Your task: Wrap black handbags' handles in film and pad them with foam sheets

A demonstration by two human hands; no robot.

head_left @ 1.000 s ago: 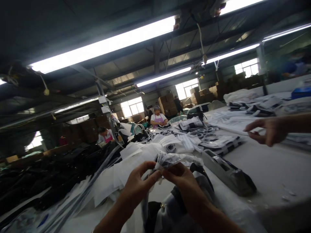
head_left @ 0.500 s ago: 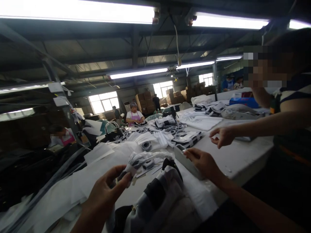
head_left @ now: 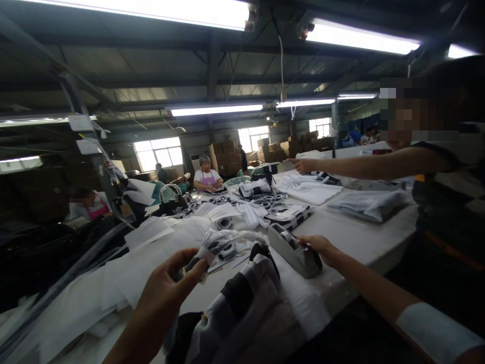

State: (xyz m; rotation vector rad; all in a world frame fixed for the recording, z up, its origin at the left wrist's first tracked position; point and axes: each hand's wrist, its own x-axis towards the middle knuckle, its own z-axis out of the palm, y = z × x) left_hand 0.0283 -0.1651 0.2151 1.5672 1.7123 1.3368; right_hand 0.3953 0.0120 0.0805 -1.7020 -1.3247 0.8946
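A lit tube light (head_left: 162, 10) crosses the upper left of the frame. Near the centre, a person (head_left: 206, 174) in a purple apron (head_left: 208, 180) appears in front of brown boxes (head_left: 224, 154), right of a bright window (head_left: 159, 153). White sheets (head_left: 125, 273) overlap at lower left.

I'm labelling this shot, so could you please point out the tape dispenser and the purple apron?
Tape dispenser (head_left: 291, 255): head view, on its grey side.
Purple apron (head_left: 208, 180): head view, on its chest part.

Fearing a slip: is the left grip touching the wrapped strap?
Touching: the head view shows the left grip pinching the wrapped strap, no gap visible.
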